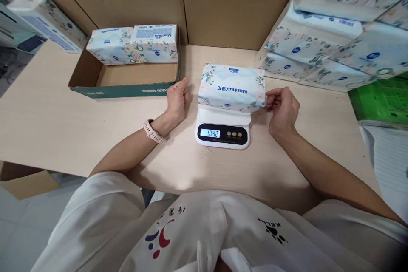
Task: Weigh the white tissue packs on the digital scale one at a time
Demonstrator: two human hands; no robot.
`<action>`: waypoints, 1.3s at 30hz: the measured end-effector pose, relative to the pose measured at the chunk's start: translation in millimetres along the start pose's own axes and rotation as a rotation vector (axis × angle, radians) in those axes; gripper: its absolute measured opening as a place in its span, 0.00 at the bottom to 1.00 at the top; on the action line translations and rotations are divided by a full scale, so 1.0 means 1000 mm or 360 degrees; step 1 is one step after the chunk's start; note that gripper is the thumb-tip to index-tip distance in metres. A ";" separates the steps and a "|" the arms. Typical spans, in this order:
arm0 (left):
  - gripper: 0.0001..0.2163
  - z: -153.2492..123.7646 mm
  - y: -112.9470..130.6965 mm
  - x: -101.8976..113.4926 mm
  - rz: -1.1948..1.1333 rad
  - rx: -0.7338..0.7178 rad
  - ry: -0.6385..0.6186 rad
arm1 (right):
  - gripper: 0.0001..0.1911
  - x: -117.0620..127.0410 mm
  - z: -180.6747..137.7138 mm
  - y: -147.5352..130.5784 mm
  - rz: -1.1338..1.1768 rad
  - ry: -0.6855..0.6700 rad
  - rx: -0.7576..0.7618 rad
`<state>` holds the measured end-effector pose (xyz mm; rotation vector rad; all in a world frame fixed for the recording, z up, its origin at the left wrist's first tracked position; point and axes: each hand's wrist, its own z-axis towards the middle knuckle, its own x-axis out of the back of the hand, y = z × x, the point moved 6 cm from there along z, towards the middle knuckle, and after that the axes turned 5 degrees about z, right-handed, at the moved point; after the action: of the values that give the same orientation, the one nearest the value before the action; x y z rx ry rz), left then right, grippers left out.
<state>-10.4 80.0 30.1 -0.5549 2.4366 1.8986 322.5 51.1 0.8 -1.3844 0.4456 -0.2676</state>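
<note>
A pack of tissues (232, 87) in floral wrapping lies on a white digital scale (223, 134), covering most of its platform. The lit display seems to read 104.2. To the left of the pack is my left hand (177, 98), fingers curled in with nothing visible in them, close to the front corner of a green cardboard box (127, 90). My right hand (284, 108) is at the pack's right edge, its fingers loosely bent and partly apart. Whether its fingertips touch the wrapping I cannot tell. Two more tissue packs (155, 44) sit along the back of the box.
Several tissue packs (314, 46) are stacked at the back right, beside green packaging (381, 101). Another pack (47, 23) leans at the far left behind the box. Tall brown cardboard (229, 4) walls off the table's back. An open carton (28, 183) stands on the floor at left.
</note>
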 end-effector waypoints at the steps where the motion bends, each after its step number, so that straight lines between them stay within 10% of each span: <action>1: 0.36 0.000 0.000 0.001 -0.0013 -0.0001 0.0015 | 0.30 0.000 -0.001 0.000 0.0021 0.0018 -0.0041; 27: 0.32 -0.004 -0.003 0.000 0.0024 -0.0149 0.0082 | 0.26 -0.004 -0.006 -0.005 -0.0122 -0.0097 0.0164; 39: 0.19 -0.025 0.004 0.005 0.0387 -0.0856 0.0108 | 0.36 -0.003 -0.018 -0.021 -0.0246 -0.0119 0.0384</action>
<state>-11.2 56.1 39.3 -0.3352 2.0912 2.6986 312.8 32.9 19.6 -1.1889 0.2352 -0.3820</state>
